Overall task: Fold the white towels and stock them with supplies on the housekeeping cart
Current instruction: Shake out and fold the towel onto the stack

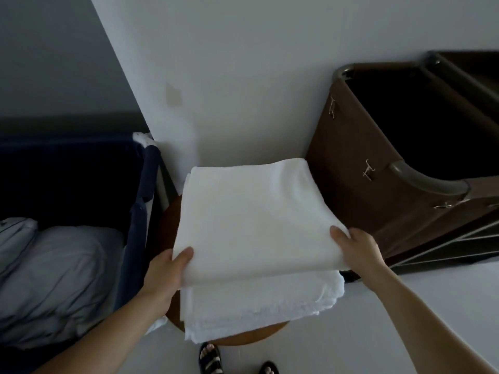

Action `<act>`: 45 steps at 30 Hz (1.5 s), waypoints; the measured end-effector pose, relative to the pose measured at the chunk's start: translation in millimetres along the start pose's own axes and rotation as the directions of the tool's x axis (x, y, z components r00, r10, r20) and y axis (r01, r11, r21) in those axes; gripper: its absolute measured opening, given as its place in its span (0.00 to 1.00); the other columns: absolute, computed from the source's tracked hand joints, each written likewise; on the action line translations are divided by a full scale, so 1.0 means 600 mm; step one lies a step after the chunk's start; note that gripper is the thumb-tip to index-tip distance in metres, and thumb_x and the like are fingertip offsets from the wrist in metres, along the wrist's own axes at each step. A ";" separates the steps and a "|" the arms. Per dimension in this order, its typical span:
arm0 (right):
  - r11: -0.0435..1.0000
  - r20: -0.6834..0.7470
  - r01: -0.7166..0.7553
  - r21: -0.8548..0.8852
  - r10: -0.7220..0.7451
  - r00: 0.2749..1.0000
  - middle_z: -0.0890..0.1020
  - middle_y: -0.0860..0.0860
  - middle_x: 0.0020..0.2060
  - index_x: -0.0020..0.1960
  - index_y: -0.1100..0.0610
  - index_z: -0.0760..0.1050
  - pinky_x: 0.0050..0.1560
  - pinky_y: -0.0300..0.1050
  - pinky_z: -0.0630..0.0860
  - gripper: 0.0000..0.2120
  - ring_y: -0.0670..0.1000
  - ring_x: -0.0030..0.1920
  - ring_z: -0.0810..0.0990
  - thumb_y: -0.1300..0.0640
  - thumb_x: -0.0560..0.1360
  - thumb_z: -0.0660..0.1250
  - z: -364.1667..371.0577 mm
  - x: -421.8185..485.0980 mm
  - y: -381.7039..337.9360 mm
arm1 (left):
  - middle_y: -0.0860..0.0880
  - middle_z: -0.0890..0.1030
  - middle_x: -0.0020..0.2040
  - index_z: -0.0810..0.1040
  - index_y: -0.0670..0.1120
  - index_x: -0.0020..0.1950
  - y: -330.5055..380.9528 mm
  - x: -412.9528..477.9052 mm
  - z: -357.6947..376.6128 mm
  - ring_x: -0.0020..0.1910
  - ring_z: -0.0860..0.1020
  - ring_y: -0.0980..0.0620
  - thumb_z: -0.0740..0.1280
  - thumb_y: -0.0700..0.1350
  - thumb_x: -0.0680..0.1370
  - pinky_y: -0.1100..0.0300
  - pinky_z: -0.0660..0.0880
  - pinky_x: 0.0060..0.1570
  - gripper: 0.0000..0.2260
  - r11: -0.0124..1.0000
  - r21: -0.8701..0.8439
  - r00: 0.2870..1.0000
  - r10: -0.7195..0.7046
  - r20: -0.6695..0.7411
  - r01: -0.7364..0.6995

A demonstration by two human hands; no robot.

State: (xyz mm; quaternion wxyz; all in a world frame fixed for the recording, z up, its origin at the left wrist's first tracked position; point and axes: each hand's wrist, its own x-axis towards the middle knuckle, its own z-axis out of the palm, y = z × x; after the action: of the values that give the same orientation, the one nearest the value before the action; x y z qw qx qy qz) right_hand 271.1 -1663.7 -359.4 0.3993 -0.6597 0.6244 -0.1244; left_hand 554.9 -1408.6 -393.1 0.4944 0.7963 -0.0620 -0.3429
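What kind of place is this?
Probably a hotel housekeeping or linen area. A brown cart with an open bag stands on the right, a navy bin on the left holds grey linen, and folded white towels are stacked on a round wooden top between them.

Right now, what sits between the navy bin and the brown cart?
In the head view, a round wooden stool bearing white towels; left hand and right hand hold a folded towel over them.

Folded white towels (253, 228) hide most of what seems a round wooden stool (243, 336); the right edge cuts off the brown housekeeping cart (378, 163).
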 end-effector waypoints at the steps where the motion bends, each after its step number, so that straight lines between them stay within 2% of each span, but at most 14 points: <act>1: 0.998 0.036 -0.027 -0.048 0.029 0.999 0.80 0.55 0.42 0.44 0.60 0.76 0.42 0.52 0.76 0.17 0.56 0.42 0.78 0.44 0.77 0.67 0.008 -0.004 0.017 | 0.48 0.84 0.46 0.80 0.46 0.49 -0.014 -0.009 0.004 0.44 0.82 0.49 0.69 0.49 0.79 0.59 0.73 0.35 0.07 0.999 0.050 1.000 -0.017 -0.011 0.017; 5: 0.987 0.071 -0.085 -0.137 0.095 0.993 0.81 0.54 0.48 0.53 0.58 0.75 0.52 0.54 0.77 0.19 0.58 0.49 0.79 0.42 0.76 0.68 0.047 -0.013 0.065 | 0.45 0.80 0.49 0.77 0.40 0.56 -0.058 -0.027 0.032 0.42 0.78 0.49 0.68 0.49 0.80 0.56 0.72 0.39 0.13 0.959 0.275 0.994 -0.049 -0.094 0.073; 8: 0.984 -0.006 -0.077 -0.161 0.077 0.997 0.78 0.52 0.54 0.59 0.55 0.72 0.54 0.53 0.75 0.23 0.57 0.53 0.78 0.39 0.74 0.68 0.048 -0.013 0.063 | 0.48 0.77 0.47 0.74 0.40 0.62 -0.049 -0.034 0.044 0.39 0.75 0.51 0.69 0.49 0.79 0.56 0.70 0.36 0.17 0.959 0.274 0.984 -0.020 -0.175 0.068; 11: 0.973 0.054 -0.092 -0.211 0.106 0.993 0.79 0.53 0.55 0.61 0.57 0.74 0.55 0.52 0.75 0.25 0.58 0.54 0.78 0.38 0.74 0.66 0.042 -0.013 0.058 | 0.40 0.77 0.59 0.71 0.38 0.68 -0.048 -0.035 0.045 0.53 0.78 0.40 0.70 0.51 0.77 0.47 0.78 0.52 0.25 0.955 0.245 0.974 -0.124 -0.191 0.169; 13: 0.966 0.090 -0.068 -0.251 0.093 0.992 0.80 0.54 0.52 0.61 0.60 0.74 0.52 0.51 0.75 0.26 0.58 0.54 0.79 0.39 0.75 0.65 0.043 -0.016 0.051 | 0.39 0.78 0.59 0.71 0.35 0.68 -0.045 -0.035 0.042 0.55 0.78 0.39 0.69 0.51 0.78 0.47 0.77 0.56 0.26 0.939 0.261 0.970 -0.189 -0.154 0.224; 19: 0.990 0.145 -0.107 -0.092 0.120 0.982 0.81 0.54 0.50 0.57 0.60 0.75 0.55 0.55 0.78 0.23 0.57 0.50 0.80 0.44 0.72 0.72 0.042 -0.010 0.025 | 0.46 0.79 0.47 0.75 0.40 0.54 -0.021 -0.030 0.031 0.40 0.77 0.50 0.71 0.49 0.76 0.58 0.71 0.35 0.15 0.911 0.391 0.990 -0.103 -0.100 0.134; 24: 0.992 0.168 -0.119 -0.033 0.123 0.978 0.80 0.56 0.53 0.59 0.61 0.73 0.56 0.55 0.78 0.23 0.57 0.51 0.80 0.49 0.72 0.75 0.043 -0.005 0.023 | 0.48 0.79 0.42 0.71 0.47 0.42 -0.028 -0.026 0.033 0.40 0.78 0.49 0.71 0.50 0.77 0.60 0.72 0.34 0.11 0.911 0.382 0.987 -0.153 -0.044 0.158; 29: 0.991 0.251 -0.134 -0.024 0.136 0.958 0.80 0.54 0.54 0.61 0.59 0.73 0.59 0.56 0.77 0.25 0.56 0.53 0.80 0.48 0.71 0.76 0.047 0.002 0.026 | 0.46 0.81 0.48 0.76 0.44 0.54 -0.017 -0.015 0.032 0.45 0.80 0.46 0.71 0.55 0.77 0.56 0.76 0.35 0.16 0.929 0.307 0.974 -0.225 0.030 0.205; 32: 0.979 0.321 -0.186 0.086 0.150 0.935 0.83 0.54 0.53 0.60 0.59 0.76 0.59 0.56 0.78 0.23 0.57 0.53 0.82 0.49 0.70 0.77 0.045 0.008 0.015 | 0.45 0.80 0.52 0.74 0.44 0.59 -0.002 -0.003 0.029 0.48 0.79 0.44 0.73 0.55 0.75 0.54 0.79 0.37 0.20 0.958 0.162 0.965 -0.250 0.080 0.235; 35: 0.957 0.410 -0.240 0.165 0.154 0.899 0.85 0.54 0.50 0.57 0.59 0.79 0.47 0.51 0.81 0.18 0.56 0.49 0.85 0.51 0.72 0.77 0.034 0.014 -0.003 | 0.42 0.81 0.55 0.77 0.42 0.61 0.004 0.013 0.018 0.51 0.80 0.41 0.75 0.52 0.73 0.51 0.81 0.40 0.22 0.940 -0.005 0.923 -0.334 0.192 0.341; 38: 0.946 0.471 -0.279 0.167 0.172 0.865 0.87 0.53 0.42 0.53 0.60 0.80 0.32 0.45 0.79 0.14 0.53 0.39 0.86 0.52 0.73 0.75 0.022 0.010 -0.013 | 0.40 0.83 0.54 0.79 0.40 0.61 0.001 0.020 0.014 0.52 0.81 0.39 0.76 0.47 0.73 0.46 0.81 0.45 0.20 0.933 -0.028 0.917 -0.345 0.202 0.358; 40: 0.934 0.481 -0.286 0.213 0.154 0.863 0.87 0.53 0.37 0.51 0.61 0.80 0.28 0.43 0.79 0.13 0.53 0.34 0.86 0.53 0.73 0.76 0.021 0.005 -0.024 | 0.40 0.83 0.54 0.79 0.40 0.61 0.009 0.020 0.016 0.52 0.82 0.38 0.76 0.46 0.73 0.43 0.80 0.52 0.19 0.945 -0.039 0.931 -0.312 0.189 0.325; 42: 0.921 0.395 -0.225 0.317 0.087 0.915 0.86 0.55 0.40 0.48 0.61 0.80 0.33 0.45 0.80 0.13 0.54 0.37 0.86 0.53 0.71 0.77 0.022 0.005 -0.048 | 0.41 0.84 0.52 0.81 0.41 0.58 0.037 0.020 0.015 0.50 0.83 0.40 0.76 0.46 0.74 0.43 0.80 0.53 0.16 0.968 -0.079 0.959 -0.219 0.181 0.237; 45: 0.880 0.185 -0.010 0.475 -0.088 0.979 0.86 0.50 0.42 0.46 0.54 0.81 0.34 0.43 0.80 0.10 0.49 0.37 0.85 0.50 0.70 0.78 0.005 0.005 -0.098 | 0.46 0.85 0.50 0.80 0.46 0.56 0.095 0.021 -0.007 0.42 0.85 0.48 0.75 0.48 0.74 0.54 0.81 0.36 0.13 0.981 -0.195 0.995 0.035 0.094 -0.016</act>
State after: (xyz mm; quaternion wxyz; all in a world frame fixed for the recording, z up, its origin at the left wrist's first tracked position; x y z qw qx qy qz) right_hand 316.3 -1671.2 -322.2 0.6067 -0.5638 0.5179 -0.2138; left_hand 580.8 -1439.6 -350.6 0.5706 0.7259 -0.0622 -0.3790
